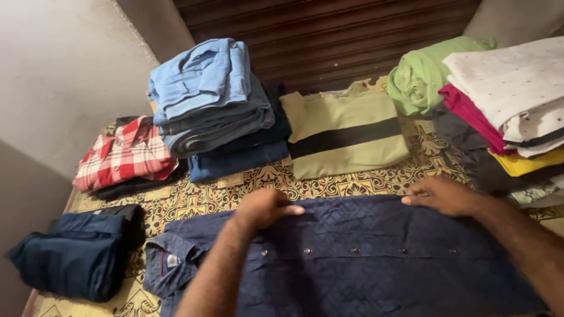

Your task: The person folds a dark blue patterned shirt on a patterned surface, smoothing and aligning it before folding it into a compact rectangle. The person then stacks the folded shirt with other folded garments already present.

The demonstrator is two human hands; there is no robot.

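Observation:
A dark navy buttoned shirt [364, 264] lies flat across the patterned bedspread [200, 196], collar at the left. My left hand [264, 208] rests on its far edge near the middle, fingers curled onto the cloth. My right hand [443, 195] presses the same far edge further right, fingers laid flat on the fabric. Both forearms reach in from the bottom of the view.
A stack of blue denim clothes [214, 105] and a red checked shirt [126, 154] sit at the back left. An olive folded shirt with a dark stripe [346, 132] lies in the middle. A mixed pile [499, 105] stands right. Folded navy cloth [82, 252] lies left.

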